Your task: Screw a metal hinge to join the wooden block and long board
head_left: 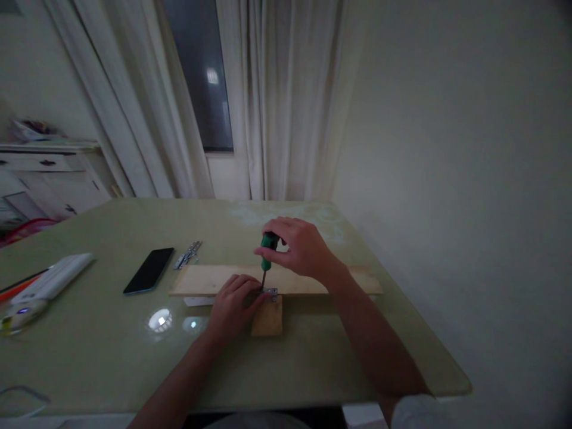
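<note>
My right hand (300, 245) is closed around the green handle of a screwdriver (267, 262), held nearly upright. Its tip meets a small metal hinge (272, 292) that lies where a long wooden board (313, 281) meets a short wooden block (268, 322). Low over the board's front edge, my left hand (236, 301) has its fingertips pressed at the hinge, beside the screwdriver tip. Whether those fingers also pinch a screw is too small to tell.
Left of the board lie several metal hinges (187, 255) and a black phone (149, 271). Farther left is a long white device (53, 283) beside an orange strip. A wall (447, 179) borders the table's right side; curtains (290, 101) hang behind.
</note>
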Motion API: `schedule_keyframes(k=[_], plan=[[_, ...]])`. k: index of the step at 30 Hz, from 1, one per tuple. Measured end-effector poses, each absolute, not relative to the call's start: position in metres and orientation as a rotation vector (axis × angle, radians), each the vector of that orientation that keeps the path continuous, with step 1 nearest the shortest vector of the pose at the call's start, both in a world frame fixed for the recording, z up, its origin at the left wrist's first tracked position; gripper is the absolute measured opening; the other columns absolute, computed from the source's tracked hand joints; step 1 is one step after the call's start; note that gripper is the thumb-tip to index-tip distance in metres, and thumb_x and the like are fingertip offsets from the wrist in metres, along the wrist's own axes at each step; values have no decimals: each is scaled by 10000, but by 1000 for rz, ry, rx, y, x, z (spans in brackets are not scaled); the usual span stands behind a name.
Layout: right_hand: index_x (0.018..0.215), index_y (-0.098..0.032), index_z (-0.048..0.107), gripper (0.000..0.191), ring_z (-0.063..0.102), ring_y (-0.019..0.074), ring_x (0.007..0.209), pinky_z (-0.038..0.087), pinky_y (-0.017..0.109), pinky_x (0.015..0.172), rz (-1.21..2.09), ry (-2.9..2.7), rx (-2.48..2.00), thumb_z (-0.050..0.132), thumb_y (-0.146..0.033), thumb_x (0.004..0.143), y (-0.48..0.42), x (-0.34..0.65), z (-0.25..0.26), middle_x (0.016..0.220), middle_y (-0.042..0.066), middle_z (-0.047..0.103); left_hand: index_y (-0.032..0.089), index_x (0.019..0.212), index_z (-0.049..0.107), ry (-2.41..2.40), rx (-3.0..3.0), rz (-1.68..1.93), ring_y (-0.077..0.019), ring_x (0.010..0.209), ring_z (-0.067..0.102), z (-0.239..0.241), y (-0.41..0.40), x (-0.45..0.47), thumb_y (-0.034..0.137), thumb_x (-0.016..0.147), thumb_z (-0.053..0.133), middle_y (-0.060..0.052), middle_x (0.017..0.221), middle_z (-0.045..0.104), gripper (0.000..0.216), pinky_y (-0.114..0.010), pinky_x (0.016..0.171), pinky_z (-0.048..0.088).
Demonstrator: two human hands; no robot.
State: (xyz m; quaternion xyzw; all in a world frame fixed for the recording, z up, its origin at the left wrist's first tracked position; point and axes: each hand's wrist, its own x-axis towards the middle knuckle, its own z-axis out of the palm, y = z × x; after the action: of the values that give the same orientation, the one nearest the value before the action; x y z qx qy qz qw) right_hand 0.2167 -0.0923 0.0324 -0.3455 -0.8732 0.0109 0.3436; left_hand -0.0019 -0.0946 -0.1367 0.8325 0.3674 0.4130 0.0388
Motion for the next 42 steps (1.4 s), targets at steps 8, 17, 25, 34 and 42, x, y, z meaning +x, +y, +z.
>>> schedule_keyframes(k=[8, 17, 25, 34, 42], plan=[[1410, -217, 571, 378, 632, 181, 1221, 467, 297, 1032, 218, -2436, -801, 584, -167, 1035, -115, 208, 38, 1373, 77, 679, 236, 1000, 730, 1124, 2552, 1286, -236, 940, 669, -140, -94, -1, 363, 1003, 676, -48, 988, 748, 139, -374, 827, 566], [1476, -241, 551, 447, 595, 221, 1316, 453, 356, 1083, 83, -2392, -924, 615, -356, 1049, -113, 204, 34, 1419, 92, 662, 238, 1002, 724, 1111, 2553, 1272, -241, 936, 669, -138, -94, 2, 388, 1006, 677, -54, 987, 746, 157, -384, 824, 570], [1140, -213, 727, 341, 718, 250, 935, 511, 361, 829, -90, -2203, -1424, 624, -514, 1019, -111, 197, 36, 987, 74, 778, 231, 985, 718, 1095, 2519, 1303, -230, 920, 661, -136, -96, 5, 382, 1009, 672, -53, 980, 737, 160, -375, 825, 560], [1230, -242, 697, 278, 705, 197, 1017, 481, 292, 863, 101, -2310, -1115, 612, -426, 1039, -114, 200, 34, 1138, 46, 776, 228, 964, 714, 1103, 2530, 1280, -226, 908, 657, -135, -97, 6, 400, 1010, 669, -53, 972, 735, 184, -367, 816, 561], [1290, -198, 648, 323, 676, 229, 1109, 474, 321, 888, 71, -2250, -1234, 543, -405, 1065, -104, 210, 38, 1240, 106, 742, 241, 986, 730, 1087, 2522, 1324, -223, 901, 678, -140, -94, 4, 419, 1018, 652, -56, 968, 745, 197, -358, 803, 579]])
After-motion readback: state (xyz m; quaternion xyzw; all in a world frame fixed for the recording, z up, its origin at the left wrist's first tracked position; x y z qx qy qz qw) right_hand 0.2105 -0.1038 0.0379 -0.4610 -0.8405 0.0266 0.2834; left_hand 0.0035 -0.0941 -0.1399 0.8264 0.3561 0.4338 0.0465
